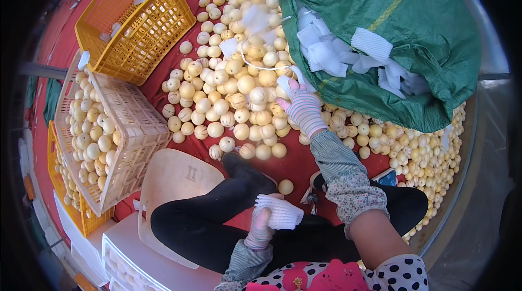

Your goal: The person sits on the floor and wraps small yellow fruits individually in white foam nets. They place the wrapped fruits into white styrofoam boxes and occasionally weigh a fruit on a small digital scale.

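Observation:
In a striped fingerless glove, my left hand (pixel 261 227) grips a white foam net sleeve (pixel 279 211) above my lap; whether anything is inside the sleeve cannot be seen. My right hand (pixel 304 107), gloved alike, reaches forward over the heap of pale yellow, streaked round fruit (pixel 244 85). Its fingertips meet another white foam net (pixel 285 83) beside the mouth of a green woven sack (pixel 408 17). Many folded foam nets (pixel 326 52) fill the sack's opening. A single fruit (pixel 286 187) lies on the red cloth (pixel 295 164) between my feet.
At the left stand a yellow plastic crate (pixel 138 26) and a tilted pale crate (pixel 134 136) full of fruit, over another yellow crate (pixel 96 217). A beige plastic seat (pixel 179 176) and white boxes (pixel 151 250) are lower left. A phone (pixel 386 178) lies near my right knee.

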Demonstrator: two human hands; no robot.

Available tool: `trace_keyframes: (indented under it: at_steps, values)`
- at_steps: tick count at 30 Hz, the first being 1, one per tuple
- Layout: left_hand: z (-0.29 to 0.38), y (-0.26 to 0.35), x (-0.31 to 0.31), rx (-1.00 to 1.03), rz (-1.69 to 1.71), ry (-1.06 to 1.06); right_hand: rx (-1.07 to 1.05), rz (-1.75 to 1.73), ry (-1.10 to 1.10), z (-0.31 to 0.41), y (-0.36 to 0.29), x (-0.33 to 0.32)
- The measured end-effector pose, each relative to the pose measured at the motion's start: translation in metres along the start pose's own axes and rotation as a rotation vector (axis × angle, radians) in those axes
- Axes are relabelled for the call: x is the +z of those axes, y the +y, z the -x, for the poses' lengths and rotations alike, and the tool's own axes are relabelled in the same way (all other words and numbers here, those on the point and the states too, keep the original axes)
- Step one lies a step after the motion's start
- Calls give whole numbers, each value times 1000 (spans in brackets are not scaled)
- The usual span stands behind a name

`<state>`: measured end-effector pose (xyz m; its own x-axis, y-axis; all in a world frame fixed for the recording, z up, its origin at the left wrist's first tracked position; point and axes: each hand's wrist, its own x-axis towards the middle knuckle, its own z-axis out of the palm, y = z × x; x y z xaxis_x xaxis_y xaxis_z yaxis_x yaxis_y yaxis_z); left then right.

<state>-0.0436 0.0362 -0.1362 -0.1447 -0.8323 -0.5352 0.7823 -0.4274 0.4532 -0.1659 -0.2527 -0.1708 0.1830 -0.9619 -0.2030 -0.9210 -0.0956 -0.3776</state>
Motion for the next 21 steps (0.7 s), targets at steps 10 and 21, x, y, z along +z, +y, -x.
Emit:
trace_keyframes:
  at_steps: [10,21]
  values:
    - [-1,11,-6,11,125,213,-39,-1191,-686,113,20,-26]
    - [19,13,11,-222,-30,-212,259,-1619,-624,228,6,-42]
